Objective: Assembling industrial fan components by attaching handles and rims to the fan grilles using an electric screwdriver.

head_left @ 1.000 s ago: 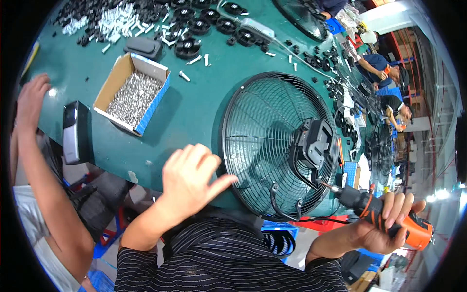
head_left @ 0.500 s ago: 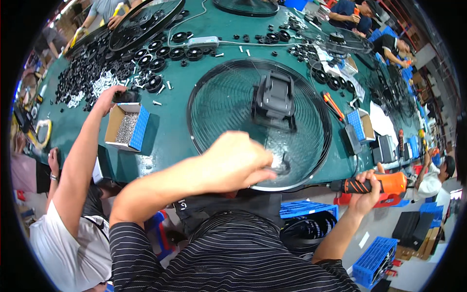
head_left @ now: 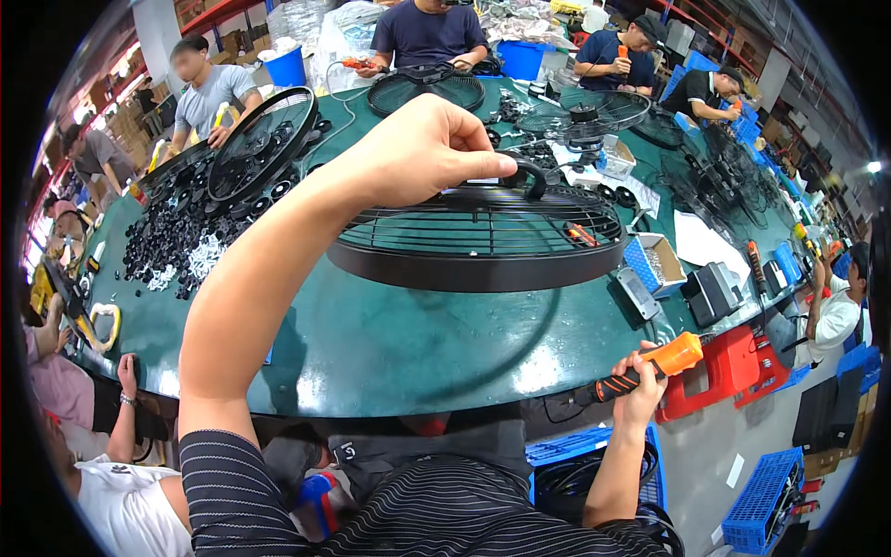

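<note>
My left hand [head_left: 432,153] is closed around a black curved handle [head_left: 536,181] at the top of a round black fan grille [head_left: 483,267]. The grille hangs tilted above the green table, its broad rim toward me and its wires behind. From this angle the black bracket on it is mostly hidden. Lower right, just off the table edge, my right hand [head_left: 639,395] is wrapped round an orange and black power screwdriver [head_left: 682,356]. The screwdriver's dark tip points left and touches nothing that I can see.
Black round parts [head_left: 167,237] and white pieces [head_left: 206,255] are heaped at the left. To the right stand a box of screws [head_left: 657,265] and a grey device [head_left: 637,292]. A red stool [head_left: 715,371] and blue crates [head_left: 763,501] are beyond the edge. Co-workers surround the table.
The grille, flat on the table before, has been lifted and tilted up by my left hand. My right hand with the screwdriver has shifted slightly left and down. The view has tipped up.
</note>
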Motion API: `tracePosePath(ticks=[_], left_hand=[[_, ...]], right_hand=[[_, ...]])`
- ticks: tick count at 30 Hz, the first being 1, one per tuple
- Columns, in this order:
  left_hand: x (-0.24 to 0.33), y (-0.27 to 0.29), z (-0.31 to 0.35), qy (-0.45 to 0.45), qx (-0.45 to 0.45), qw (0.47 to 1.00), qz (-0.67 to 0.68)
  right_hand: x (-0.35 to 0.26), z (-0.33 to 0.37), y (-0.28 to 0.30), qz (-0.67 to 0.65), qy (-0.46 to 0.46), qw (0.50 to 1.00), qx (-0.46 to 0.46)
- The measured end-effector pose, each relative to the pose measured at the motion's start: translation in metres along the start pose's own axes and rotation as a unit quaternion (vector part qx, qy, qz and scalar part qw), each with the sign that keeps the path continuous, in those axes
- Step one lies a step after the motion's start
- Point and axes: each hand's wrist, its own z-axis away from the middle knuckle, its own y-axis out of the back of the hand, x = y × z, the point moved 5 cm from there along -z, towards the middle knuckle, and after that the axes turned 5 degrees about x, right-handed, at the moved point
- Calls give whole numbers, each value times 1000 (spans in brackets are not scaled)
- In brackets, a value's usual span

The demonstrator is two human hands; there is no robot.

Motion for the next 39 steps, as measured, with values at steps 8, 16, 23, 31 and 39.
tracePosePath(ticks=[8,16,23,31,39], left_hand=[[-5,30,-29,3,42,987,-156],[-10,213,-8,-23,146,880,-452],[-17,354,106,137,341,859,-358],[-147,419,188,299,469,630,-543],[-302,406,233,349,523,545,-555]], right_hand=[[41,-20,-18,-35,-142,989,-39],[91,-31,-19,-174,-309,927,-122],[96,-37,-13,-245,-350,887,-177],[92,-38,-16,-254,-357,881,-178],[86,-32,-29,-217,-337,894,-201]])
